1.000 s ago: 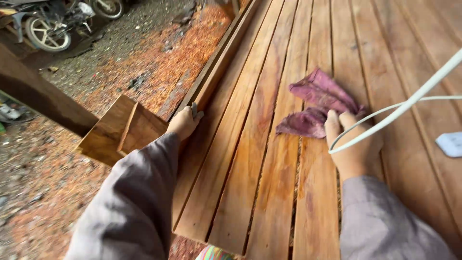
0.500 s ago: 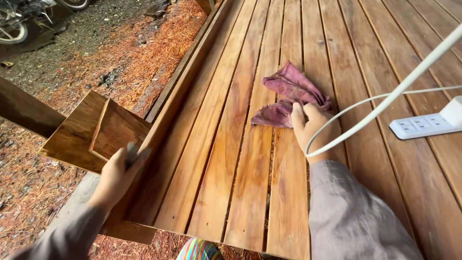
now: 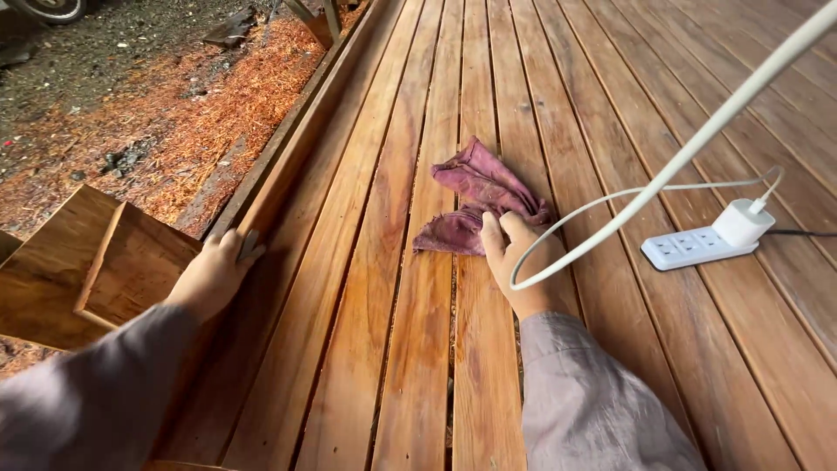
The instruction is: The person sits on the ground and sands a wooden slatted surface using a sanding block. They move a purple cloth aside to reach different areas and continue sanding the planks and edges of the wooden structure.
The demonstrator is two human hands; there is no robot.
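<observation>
- A person is looking down at a slatted wooden deck (image 3: pixel 384 288) made of long orange-brown boards running away from the viewer, with narrow gaps between them.
- The right hand (image 3: pixel 521 266) is lying palm down on the boards, in from the deck's left edge, fingers close together and pressing onto the near end of a rag (image 3: pixel 479 196).
- The rag is a crumpled, purplish-red cloth, lying bunched on the boards and spreading away from the fingertips toward the far end of the deck.
- The left hand (image 3: pixel 214 275) is resting on the raised rail (image 3: pixel 288 166) along the deck's left edge, fingers curled over a small grey object (image 3: pixel 248 245); what that object is cannot be told.
- Both arms are wearing loose grey sleeves (image 3: pixel 593 401).
- A white cable (image 3: pixel 697 139) is crossing the view from the top right corner and looping just above the right wrist.
- A white power strip (image 3: pixel 693 247) is lying on the boards to the right of the right hand, near it but not touching, with a white plug (image 3: pixel 744 221) sitting in its far end.
- Just beyond the deck's left edge, beside the left hand, wooden boards (image 3: pixel 78 275) are standing joined at an angle.
- Further left, the ground (image 3: pixel 166 131) is covered with reddish shavings and grey gravel.
</observation>
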